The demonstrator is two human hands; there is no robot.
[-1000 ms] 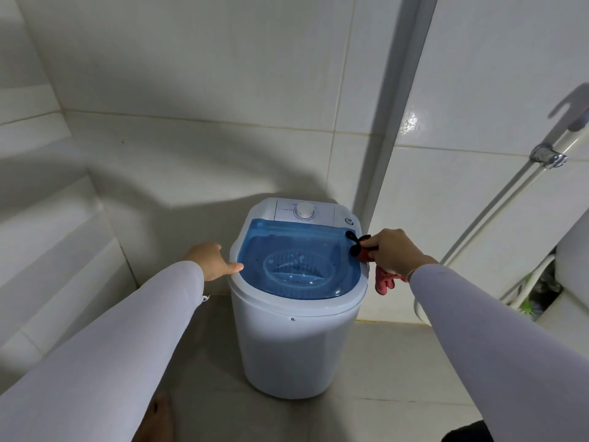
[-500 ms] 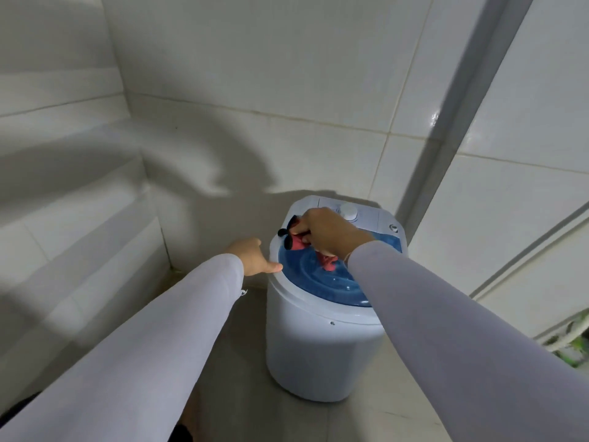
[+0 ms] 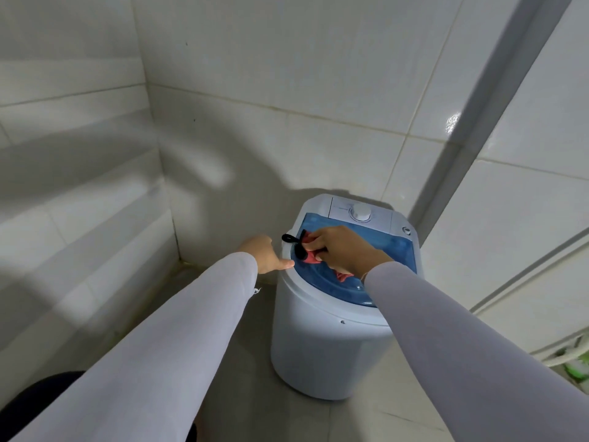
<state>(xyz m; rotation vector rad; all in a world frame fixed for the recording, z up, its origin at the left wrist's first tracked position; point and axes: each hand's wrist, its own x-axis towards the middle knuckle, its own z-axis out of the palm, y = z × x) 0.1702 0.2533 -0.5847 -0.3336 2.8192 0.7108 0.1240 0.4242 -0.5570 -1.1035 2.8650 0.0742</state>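
I am holding a red cloth (image 3: 310, 258) with a black loop (image 3: 288, 238) against the see-through blue lid (image 3: 382, 244) of a plain white washer (image 3: 318, 346), wearing white sleeves (image 3: 191, 330).

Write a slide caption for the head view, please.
Right hand grips red-and-black cloth over blue lid of washer; left hand touches its rim.

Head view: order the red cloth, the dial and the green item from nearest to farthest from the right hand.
1. The red cloth, gripped in the right hand over the blue lid.
2. The dial, on the washer back panel, beyond the hand.
3. The green item, low at the far right edge.
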